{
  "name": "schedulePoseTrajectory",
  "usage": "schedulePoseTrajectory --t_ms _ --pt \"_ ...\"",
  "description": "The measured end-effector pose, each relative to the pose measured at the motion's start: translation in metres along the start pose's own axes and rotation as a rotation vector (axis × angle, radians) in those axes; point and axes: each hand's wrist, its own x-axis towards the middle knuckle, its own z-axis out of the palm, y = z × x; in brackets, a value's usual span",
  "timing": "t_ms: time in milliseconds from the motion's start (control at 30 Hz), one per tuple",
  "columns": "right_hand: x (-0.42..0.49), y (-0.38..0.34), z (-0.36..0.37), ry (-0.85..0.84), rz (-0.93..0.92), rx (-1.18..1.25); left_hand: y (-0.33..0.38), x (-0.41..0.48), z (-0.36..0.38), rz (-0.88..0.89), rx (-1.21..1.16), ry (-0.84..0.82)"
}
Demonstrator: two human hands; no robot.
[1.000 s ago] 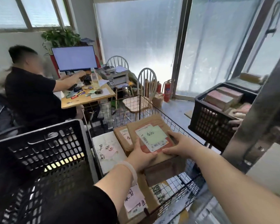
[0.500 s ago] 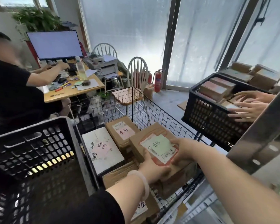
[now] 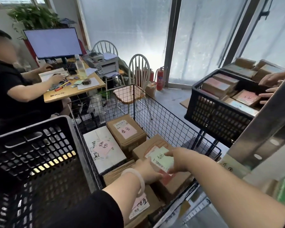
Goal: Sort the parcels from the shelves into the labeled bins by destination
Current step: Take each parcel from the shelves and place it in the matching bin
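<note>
left hand (image 3: pixel 148 172) fingertips: hidden under parcel (image 3: pixel 156 144) | parcel's green label (image 3: pixel 161 159): partly covered, writing unreadable | second person's hands (image 3: pixel 272 79): cut off behind shelf post (image 3: pixel 260 129)

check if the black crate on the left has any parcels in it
No, the black crate on the left shows only bare lattice walls inside, while the parcels sit in the wire basket beside it.

Soft daylight through the frosted windows (image 3: pixel 127 23) backlights the room; wide-angle edges bend, foreground slightly blurred.
</note>
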Motion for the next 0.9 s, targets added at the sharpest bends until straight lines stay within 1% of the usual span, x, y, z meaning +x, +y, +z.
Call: schedulePoseTrajectory --t_ms 100,167,233,300,400,467,567,700,800,900 --pt "-0.017 -0.004 -0.009 0.213 -0.094 -0.051 0.003 -0.004 -0.012 0.028 0.126 0.146" --pt "-0.035 -0.007 -0.013 0.325 -0.115 -0.085 0.008 -0.015 -0.023 0.105 0.203 0.253" --pt "-0.058 -0.009 -0.012 0.408 -0.102 -0.069 0.012 -0.031 -0.031 0.2 0.298 0.362" --pt "-0.085 -0.012 -0.007 0.486 -0.08 -0.017 0.012 -0.049 -0.034 0.287 0.34 0.464" --pt "-0.134 -0.015 0.009 0.627 -0.011 0.105 0.014 -0.077 -0.031 0.413 0.364 0.541" --pt "-0.165 -0.015 0.026 0.739 0.043 0.143 0.021 -0.094 -0.026 0.498 0.415 0.562" --pt "-0.212 -0.015 0.057 0.829 0.16 0.17 0.036 -0.122 -0.014 0.622 0.47 0.569" --pt "-0.278 -0.009 0.097 0.948 0.312 0.145 0.066 -0.158 0.019 0.838 0.434 0.567" --pt "-0.337 0.004 0.127 1.002 0.493 0.136 0.089 -0.19 0.058 1.047 0.4 0.522" --pt "-0.401 0.017 0.151 1.078 0.691 0.151 0.111 -0.228 0.095 1.201 0.427 0.448"
